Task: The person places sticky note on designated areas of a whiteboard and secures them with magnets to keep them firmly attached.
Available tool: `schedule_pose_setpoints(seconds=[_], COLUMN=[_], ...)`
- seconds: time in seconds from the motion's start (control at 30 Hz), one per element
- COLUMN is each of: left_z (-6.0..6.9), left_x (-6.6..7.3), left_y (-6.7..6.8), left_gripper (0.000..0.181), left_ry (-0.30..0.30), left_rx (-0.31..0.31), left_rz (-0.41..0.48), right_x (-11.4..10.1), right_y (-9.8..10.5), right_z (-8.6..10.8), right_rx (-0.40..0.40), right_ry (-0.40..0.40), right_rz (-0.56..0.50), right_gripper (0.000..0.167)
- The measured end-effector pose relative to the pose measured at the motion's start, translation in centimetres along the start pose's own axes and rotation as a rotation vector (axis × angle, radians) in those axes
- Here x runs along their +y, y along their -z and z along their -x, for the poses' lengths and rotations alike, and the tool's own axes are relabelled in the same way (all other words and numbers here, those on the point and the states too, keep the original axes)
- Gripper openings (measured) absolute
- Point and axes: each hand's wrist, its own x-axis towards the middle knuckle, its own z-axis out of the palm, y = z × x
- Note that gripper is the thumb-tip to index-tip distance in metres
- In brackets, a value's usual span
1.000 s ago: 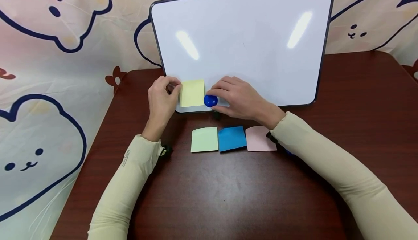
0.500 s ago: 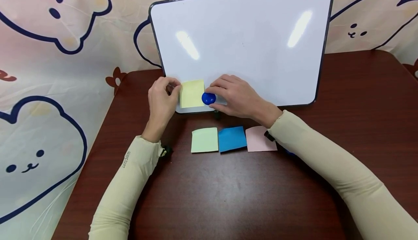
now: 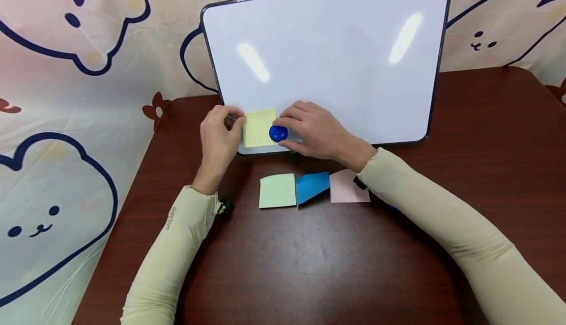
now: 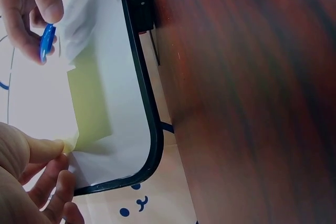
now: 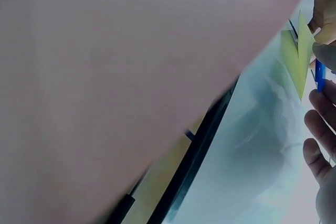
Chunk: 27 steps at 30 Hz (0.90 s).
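A square yellow sticky note (image 3: 259, 129) lies against the lower left of a whiteboard (image 3: 336, 64). My left hand (image 3: 219, 134) pinches the note's edge between thumb and fingers, and that corner bends away from the board in the left wrist view. With thumb and fingers my right hand (image 3: 315, 129) grips a round blue magnet (image 3: 278, 133) by its sides. From the head, the magnet overlaps the note's right edge. In the left wrist view the magnet (image 4: 48, 43) appears held off the board, while the right wrist view shows the note (image 5: 296, 61) partly lifted.
Green (image 3: 277, 191), blue (image 3: 311, 187) and pink (image 3: 348, 188) sticky notes lie in a row on the brown table (image 3: 305, 266). The right wrist passes over the pink note, which fills much of its camera view. A blue object (image 3: 391, 208) is mostly hidden beneath the right sleeve.
My right hand has moved slightly left with the magnet, up to the yellow note's edge. The pink note has shifted a little left, and the blue note is now bent. My left hand stays put.
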Motion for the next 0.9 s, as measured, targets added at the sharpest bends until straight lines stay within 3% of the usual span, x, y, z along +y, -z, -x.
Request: schedule_pose_setpoints(seconds=[0.17,0.33,0.53,0.9], left_z=[0.0,0.0,0.0,0.0], left_x=[0.1,0.2,0.0,0.1], left_y=[0.1,0.1,0.2,0.1], left_gripper=[0.006,0.007,0.009,0.01], left_ry=[-0.007,0.001,0.021,0.02], left_rx=[0.001,-0.001,-0.018,-0.016], left_rz=[0.008,0.006,0.002,0.01], right_x=[0.0,-0.2,-0.4,-0.3], right_y=[0.3,0.7,1.2,1.0], right_z=[0.3,0.2,-0.9,-1.9], right_rx=[-0.038,-0.021,0.011,-0.016], right_ry=[-0.011,0.002,0.0,-0.023], right_rz=[0.012,0.003,-0.024,-0.015], right_gripper=[0.044,0.044,0.043,0.042])
